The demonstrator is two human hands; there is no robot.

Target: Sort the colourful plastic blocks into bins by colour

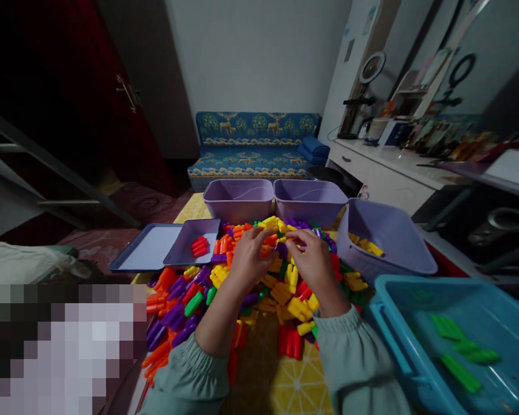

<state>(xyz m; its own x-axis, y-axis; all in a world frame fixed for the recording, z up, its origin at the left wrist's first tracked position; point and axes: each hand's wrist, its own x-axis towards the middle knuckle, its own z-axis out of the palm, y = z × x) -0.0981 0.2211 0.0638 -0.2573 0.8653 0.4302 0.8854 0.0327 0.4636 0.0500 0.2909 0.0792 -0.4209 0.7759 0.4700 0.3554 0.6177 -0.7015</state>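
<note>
both hands work over a heap of colored plastic pieces [281, 293] spread across the counter [298, 383], which has a yellow patterned cover. the left hand [251, 256] bends its fingers down into the far part of the heap, over orange and yellow pieces; the right hand [310, 253] is just beside it, thumb and fingers curled toward each other. i cannot tell whether either grips a piece. the heap mixes orange, purple, yellow, red and green. on the far side stand two lilac bins, the left one [239, 208] and the right one [310, 208]; a third lilac bin [398, 230] at right holds yellow pieces [367, 245]. near right, a blue tub [398, 340] contains green pieces [461, 373]. at left, a shallow lilac tray [179, 251] carries red pieces [199, 246], next to a pale flat tray [145, 249]. on the white dresser [380, 170] at far right, the markings on a jar [376, 131] and a box [392, 132] are too small to read.
</note>
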